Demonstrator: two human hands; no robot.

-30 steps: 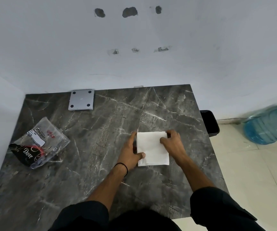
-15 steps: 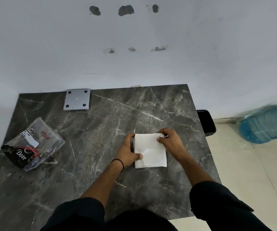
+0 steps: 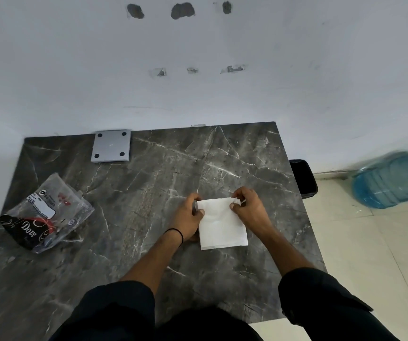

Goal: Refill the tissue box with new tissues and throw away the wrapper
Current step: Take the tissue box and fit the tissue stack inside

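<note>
A person stands over a dark grey marble table and looks down at both bare hands, which meet on a white stack of tissues lying a little right of the table's centre. The left hand is curled closed around the stack's far left corner, thumb on top at the edge and fingers tucked down the side; a thin black band circles that wrist. The right hand pinches the far right corner, thumb tip pressed on the top sheet and fingers bent over the far edge, where a few layers show slightly fanned. Whether the far end of the stack is lifted off the surface cannot be told; its near edge lies flat on the table, toward six o'clock from the hands. The wrapper, a crumpled clear plastic bag with a dark printed end, lies well apart from the hands, near the table's left edge at about nine o'clock from the tissues. A flat grey square plate with four dark dots sits at the far edge, toward eleven o'clock. Off the table at two o'clock stands a black bin, and farther right, on the pale tiled floor, a blue water jug.
</note>
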